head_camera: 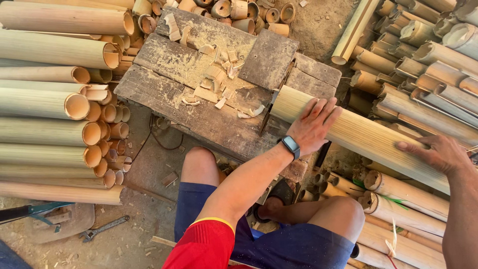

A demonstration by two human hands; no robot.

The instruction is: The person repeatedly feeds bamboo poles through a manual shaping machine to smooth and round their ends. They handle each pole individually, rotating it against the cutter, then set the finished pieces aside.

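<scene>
Bamboo culm [368, 137], a thick pale length with fine lengthwise grain, lies slantwise across the right edge of the surface [199, 114], its long axis running from upper left, where the cut end rests on the boards, down to lower right, where it passes over a heap of stacked bamboo. Left hand [314, 124] lies flat on top of the culm near its cut end, fingers spread and extended, palm pressing down and not closed around anything; a dark watch [291, 145] sits on its wrist. Right hand [438, 153] rests farther down the same culm toward its lower-right end, fingers stretched along the upper side; it too is laid on and not clenched. Both hands thus sit directly on the culm, the left nearer the surface, the right nearer the outer end. Whether a thumb of either hand hooks under the culm cannot be told.

Beneath the hands, the person sits with bent bare knees in blue shorts [298, 244] and a red shirt. The surface is a low block of weathered planks strewn with wood shavings [214, 82] and sawdust. Left of it, stacked bamboo tubes [55, 104] lie with their open ends facing the surface; short offcut rings [234, 10] gather beyond its far edge. More poles [428, 74] pile up on the right. A wrench [102, 229] lies on the dirt floor near the lower left.
</scene>
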